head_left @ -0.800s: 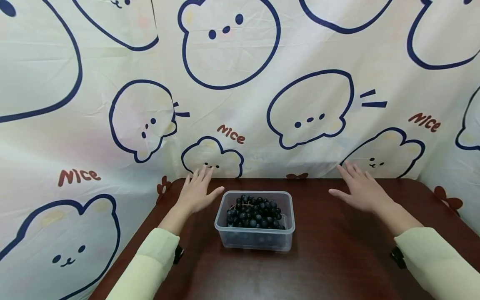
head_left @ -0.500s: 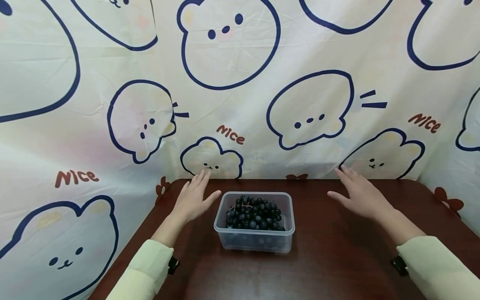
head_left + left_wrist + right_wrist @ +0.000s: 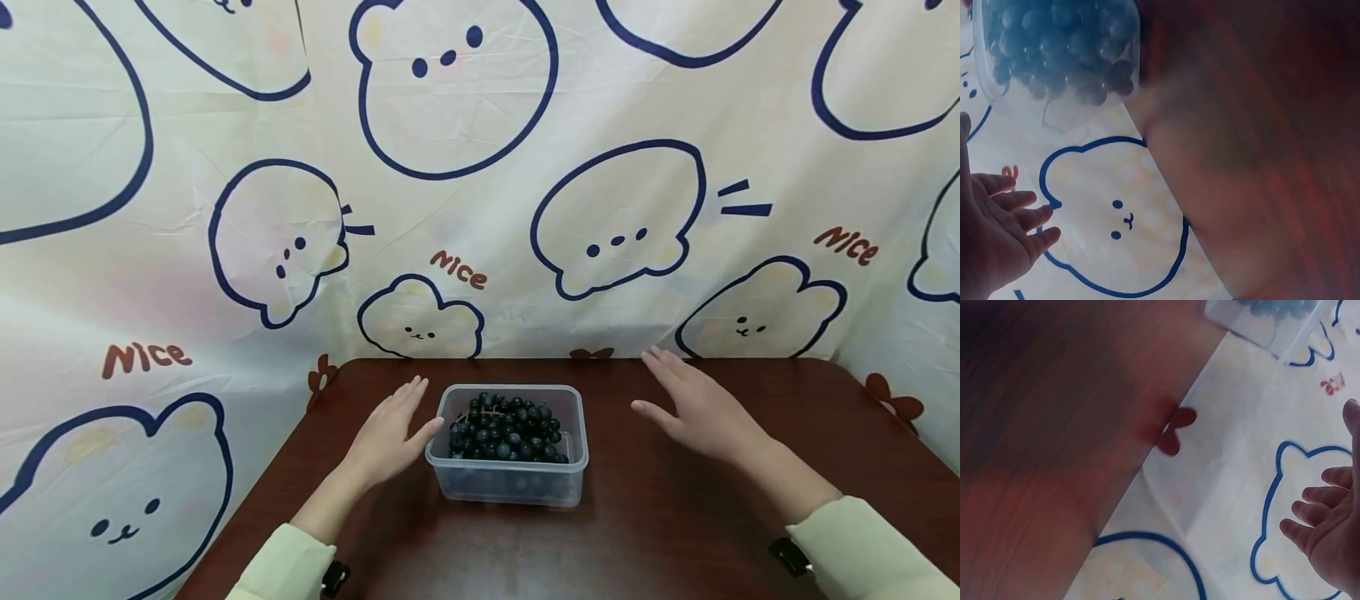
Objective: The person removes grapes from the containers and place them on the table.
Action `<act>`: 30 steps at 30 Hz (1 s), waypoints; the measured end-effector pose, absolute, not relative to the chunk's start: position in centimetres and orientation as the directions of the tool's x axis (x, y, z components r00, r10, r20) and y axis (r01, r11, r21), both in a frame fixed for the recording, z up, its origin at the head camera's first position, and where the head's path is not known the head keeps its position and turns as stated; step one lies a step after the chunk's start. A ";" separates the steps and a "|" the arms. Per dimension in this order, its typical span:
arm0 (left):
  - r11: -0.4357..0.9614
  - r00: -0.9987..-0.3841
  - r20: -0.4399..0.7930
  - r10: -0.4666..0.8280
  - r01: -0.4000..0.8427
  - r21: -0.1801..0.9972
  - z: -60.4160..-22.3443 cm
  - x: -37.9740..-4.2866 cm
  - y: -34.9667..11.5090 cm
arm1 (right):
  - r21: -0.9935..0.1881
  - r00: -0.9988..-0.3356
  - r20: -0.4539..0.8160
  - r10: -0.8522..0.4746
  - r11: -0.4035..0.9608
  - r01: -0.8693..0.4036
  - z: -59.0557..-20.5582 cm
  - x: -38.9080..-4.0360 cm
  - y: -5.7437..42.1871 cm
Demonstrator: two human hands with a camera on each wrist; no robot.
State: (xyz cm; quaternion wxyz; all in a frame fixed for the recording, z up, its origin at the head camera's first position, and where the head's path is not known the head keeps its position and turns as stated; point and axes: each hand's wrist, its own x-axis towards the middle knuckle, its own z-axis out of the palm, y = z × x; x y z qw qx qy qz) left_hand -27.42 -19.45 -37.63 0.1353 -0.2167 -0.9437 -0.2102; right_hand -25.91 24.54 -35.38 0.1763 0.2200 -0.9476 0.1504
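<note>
A clear plastic container (image 3: 510, 483) stands on the brown table, with a bunch of dark grapes (image 3: 506, 429) inside it. Close to the container's left side is my left hand (image 3: 386, 433), its fingers extended and its thumb near the rim; whether the thumb touches the rim I cannot tell. My right hand (image 3: 701, 412) hovers to the right, apart from the container, fingers straight and thumb spread. In the left wrist view, the left hand (image 3: 1004, 231) shows an open palm below the container (image 3: 1060, 115). The right wrist view has the right hand (image 3: 1329, 519) holding nothing.
The dark wooden table (image 3: 645, 533) reaches back to a white curtain (image 3: 517, 225) printed with blue cartoon outlines. More of this cloth hangs along the left and right sides. A black wrist device (image 3: 791, 555) sits at the right sleeve.
Both hands have come lower and nearer the container: the left hand has dropped to its left side, and the right hand has moved left. The container and grapes stay in place.
</note>
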 end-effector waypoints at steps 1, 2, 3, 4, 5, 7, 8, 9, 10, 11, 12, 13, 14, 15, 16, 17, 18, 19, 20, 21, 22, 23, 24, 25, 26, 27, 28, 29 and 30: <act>0.810 -0.868 0.343 0.358 0.472 0.348 -37.8 -27.3 -19.4 | -0.204 -0.834 0.409 -0.372 0.853 -0.480 -35.5 -25.8 24.3; 0.803 -0.868 0.338 0.363 0.476 0.359 -37.9 -27.1 -19.3 | -0.200 -0.826 0.415 -0.381 0.848 -0.491 -35.6 -25.7 24.0; 0.797 -0.869 0.332 0.368 0.478 0.368 -38.0 -27.0 -19.2 | -0.199 -0.819 0.421 -0.390 0.841 -0.503 -35.6 -25.6 23.7; 0.794 -0.869 0.326 0.373 0.480 0.373 -38.2 -26.9 -19.1 | -0.201 -0.814 0.422 -0.398 0.835 -0.512 -35.7 -25.5 23.4; 0.791 -0.869 0.319 0.377 0.482 0.378 -38.3 -26.8 -19.1 | -0.200 -0.809 0.423 -0.407 0.829 -0.522 -35.7 -25.4 23.1; 0.785 -0.868 0.311 0.387 0.487 0.383 -38.5 -26.6 -19.0 | -0.208 -0.803 0.422 -0.422 0.817 -0.538 -35.8 -25.1 22.4; 0.782 -0.866 0.310 0.393 0.492 0.382 -38.6 -26.5 -18.9 | -0.210 -0.798 0.421 -0.431 0.810 -0.548 -35.8 -25.0 22.1; 0.781 -0.863 0.311 0.398 0.497 0.378 -38.7 -26.4 -18.8 | -0.213 -0.794 0.421 -0.439 0.803 -0.556 -35.8 -24.9 21.8; 0.780 -0.860 0.314 0.403 0.502 0.374 -38.8 -26.3 -18.8 | -0.214 -0.789 0.423 -0.446 0.797 -0.565 -35.8 -24.8 21.5; 0.780 -0.856 0.317 0.409 0.508 0.365 -39.0 -26.2 -18.8 | -0.213 -0.782 0.426 -0.455 0.789 -0.576 -35.8 -24.7 21.2; 0.778 -0.850 0.323 0.416 0.516 0.358 -39.1 -26.2 -18.7 | -0.214 -0.774 0.430 -0.464 0.781 -0.587 -35.8 -24.6 20.9; 0.778 -0.846 0.329 0.419 0.522 0.351 -39.2 -26.1 -18.7 | -0.216 -0.766 0.435 -0.473 0.771 -0.599 -35.8 -24.5 20.5; 0.777 -0.841 0.337 0.424 0.529 0.341 -39.2 -26.1 -18.7 | -0.213 -0.757 0.441 -0.482 0.763 -0.610 -35.8 -24.4 20.2; 0.779 -0.837 0.342 0.427 0.533 0.331 -39.3 -26.1 -18.7 | -0.210 -0.746 0.448 -0.492 0.753 -0.623 -35.8 -24.4 19.8; 0.778 -0.832 0.348 0.432 0.539 0.322 -39.4 -26.0 -18.6 | -0.208 -0.734 0.456 -0.503 0.742 -0.637 -35.7 -24.3 19.5; 0.777 -0.826 0.356 0.438 0.547 0.312 -39.4 -26.0 -18.6 | -0.202 -0.722 0.462 -0.515 0.731 -0.652 -35.8 -24.2 19.1; 0.777 -0.822 0.360 0.441 0.551 0.304 -39.4 -26.0 -18.6 | -0.197 -0.710 0.468 -0.527 0.720 -0.665 -35.7 -24.2 18.8; 0.779 -0.820 0.360 0.445 0.553 0.295 -39.4 -25.9 -18.5 | -0.191 -0.698 0.472 -0.538 0.711 -0.677 -35.7 -24.1 18.5; 0.782 -0.818 0.358 0.450 0.554 0.284 -39.4 -25.9 -18.5 | -0.183 -0.686 0.476 -0.550 0.702 -0.689 -35.7 -24.1 18.1; 0.784 -0.818 0.354 0.454 0.556 0.277 -39.4 -25.9 -18.5 | -0.178 -0.676 0.477 -0.561 0.692 -0.700 -35.6 -24.0 17.8; 0.787 -0.817 0.349 0.458 0.556 0.269 -39.4 -25.8 -18.4 | -0.176 -0.669 0.475 -0.571 0.684 -0.708 -35.6 -24.0 17.4; 0.789 -0.819 0.341 0.462 0.555 0.263 -39.3 -25.8 -18.4 | -0.174 -0.664 0.469 -0.583 0.676 -0.716 -35.5 -24.0 17.1; 0.795 -0.822 0.330 0.464 0.551 0.255 -39.4 -25.8 -18.4 | -0.173 -0.661 0.461 -0.592 0.670 -0.721 -35.4 -24.0 16.7; 0.798 -0.824 0.322 0.466 0.549 0.251 -39.4 -25.8 -18.4 | -0.173 -0.658 0.452 -0.602 0.665 -0.727 -35.4 -24.0 16.4; 0.800 -0.826 0.315 0.467 0.547 0.247 -39.4 -25.7 -18.4 | -0.174 -0.656 0.442 -0.612 0.659 -0.732 -35.3 -24.0 16.1; 0.802 -0.827 0.310 0.469 0.546 0.243 -39.5 -25.7 -18.4 | -0.175 -0.655 0.430 -0.622 0.654 -0.736 -35.3 -24.0 15.7; 0.804 -0.828 0.307 0.469 0.544 0.240 -39.5 -25.7 -18.4 | -0.178 -0.654 0.418 -0.631 0.649 -0.740 -35.2 -24.0 15.3; 0.803 -0.824 0.314 0.471 0.548 0.235 -39.6 -25.8 -18.4 | -0.179 -0.651 0.409 -0.639 0.644 -0.744 -35.2 -24.0 15.0; 0.804 -0.825 0.312 0.471 0.547 0.232 -39.7 -25.8 -18.4 | -0.181 -0.652 0.398 -0.645 0.642 -0.745 -35.1 -24.0 14.6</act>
